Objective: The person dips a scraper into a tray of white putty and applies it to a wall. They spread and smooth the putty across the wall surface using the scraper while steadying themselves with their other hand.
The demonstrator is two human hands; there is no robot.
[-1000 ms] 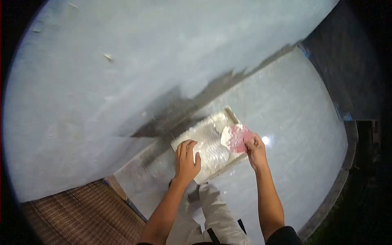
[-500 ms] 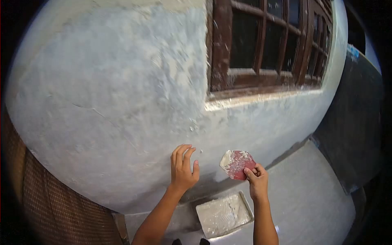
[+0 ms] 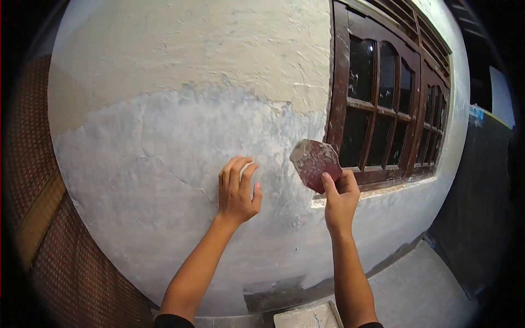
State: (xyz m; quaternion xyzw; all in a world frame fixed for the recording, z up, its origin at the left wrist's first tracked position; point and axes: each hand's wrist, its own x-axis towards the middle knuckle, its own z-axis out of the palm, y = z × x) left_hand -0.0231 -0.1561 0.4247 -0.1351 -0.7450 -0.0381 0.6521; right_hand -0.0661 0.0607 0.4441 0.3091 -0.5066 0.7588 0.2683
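Note:
My right hand (image 3: 340, 199) pinches the lower right edge of a dark red, roughly six-sided flat scraper (image 3: 316, 164) smeared with whitish paste. The scraper shows in front of the wall, beside the window's lower left corner. My left hand (image 3: 238, 188) is raised before the wall (image 3: 180, 142), its fingers apart and slightly curled, holding nothing. Whether its fingertips touch the wall I cannot tell. The wall is cream and rough at the top, patchy grey-white lower down. A tray (image 3: 306, 318) with pale paste shows partly at the bottom edge.
A brown wooden window (image 3: 377, 117) with dark panes is set in the wall at the right. Woven panelling (image 3: 68, 273) stands along the left side. A dark board (image 3: 470, 180) leans at the far right, above the grey floor (image 3: 418, 284).
Both hands have risen along the wall, the scraper still in my right hand. The view has tilted up, showing more cream wall and window, while the tray has slid toward the bottom edge.

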